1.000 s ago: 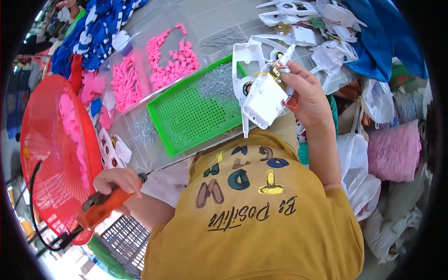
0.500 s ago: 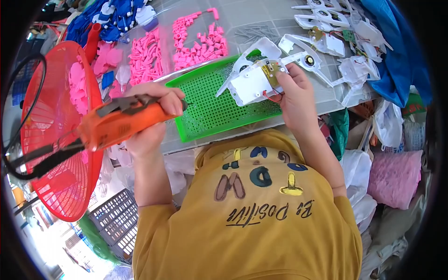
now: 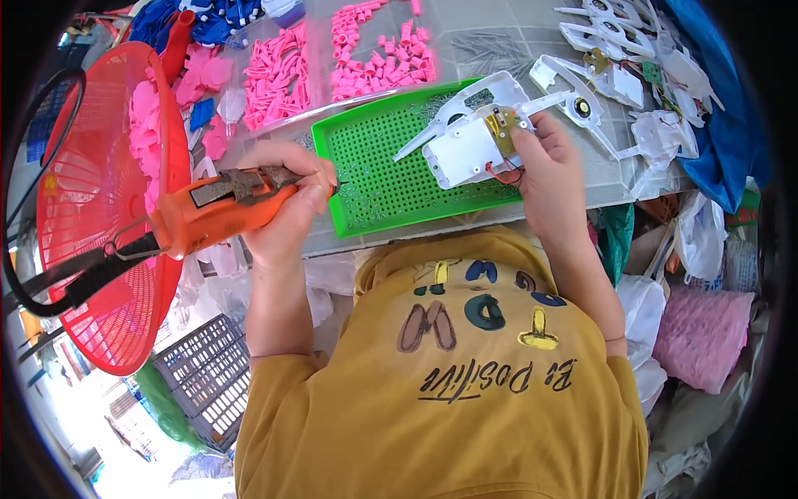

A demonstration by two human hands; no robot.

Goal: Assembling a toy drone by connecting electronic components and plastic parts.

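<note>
My left hand is wrapped round an orange electric screwdriver, whose dark tip points right over the left end of a green perforated tray. Small metal screws lie scattered in the tray. My right hand pinches a white plastic housing with long curved arms, holding it tilted above the tray's right part. A yellowish circuit board sits on the housing under my thumb, and a red wire loops beside it. The screwdriver tip and the housing are apart.
Bins of pink plastic parts stand behind the tray, with grey pins to their right. Similar white housings pile up at the far right by a blue sheet. A red basket and the screwdriver's black cable are at left.
The whole view has shifted, so the table things appear farther right and higher. My left hand has turned the screwdriver slightly; relative to the tray, it sits a little nearer me. Both grips continue.
</note>
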